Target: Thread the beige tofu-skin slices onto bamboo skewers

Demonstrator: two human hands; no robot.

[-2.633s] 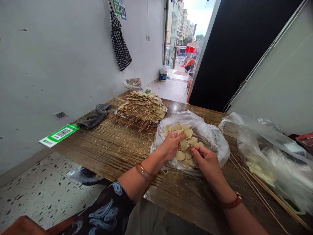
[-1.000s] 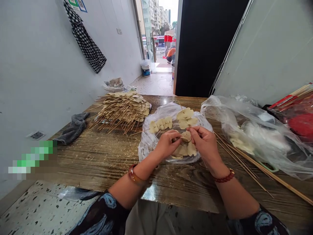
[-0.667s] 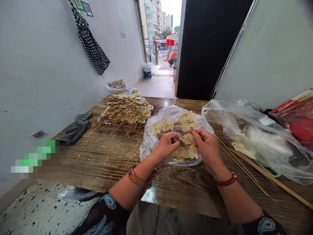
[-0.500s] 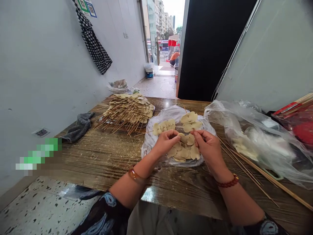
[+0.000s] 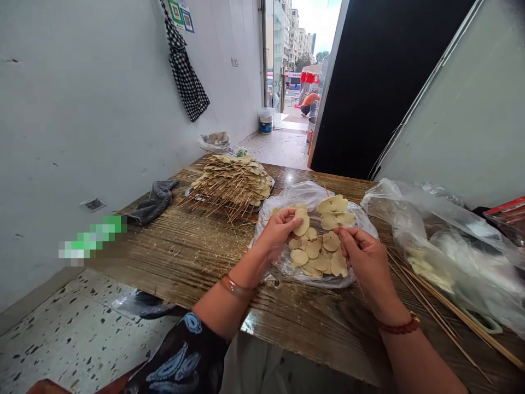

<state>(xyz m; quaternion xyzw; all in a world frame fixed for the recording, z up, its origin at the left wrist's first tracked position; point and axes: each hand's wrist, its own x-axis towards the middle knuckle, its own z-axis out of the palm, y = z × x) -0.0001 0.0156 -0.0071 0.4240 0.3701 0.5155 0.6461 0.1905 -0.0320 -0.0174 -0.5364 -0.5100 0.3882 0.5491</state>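
Two hands are at work over the surface (image 5: 184, 268), a bangle on the left wrist and a beaded bracelet on the right. The left hand (image 5: 280, 229) has its thumb and fingertips pinched together on one pale slice (image 5: 302, 223), held up near the middle of the spread plastic bag (image 5: 305, 191). The right hand (image 5: 366, 256) is closed to a pinch around one skewer (image 5: 326, 191), on which two threaded slices (image 5: 333, 204) show, one behind the other, its far tip pointing away from the person. Below and between the hands lie roughly ten loose slices (image 5: 315, 247) on the bag, overlapping too much for an exact count. Beyond the left hand, part of another skewered row shows, mostly hidden. The slices are thin, pale beige-yellow and matte, rounded with wavy, uneven edges; several have a small dark mark near the centre. On the far left part of the surface, one tray (image 5: 272, 185) bears one heap of filled skewers (image 5: 235, 178), too many to count, bare stick ends fanning toward the person. One grey cloth (image 5: 155, 203) lies left of it; several loose sticks (image 5: 445, 311) and a second plastic bag (image 5: 404, 213) lie at the right.
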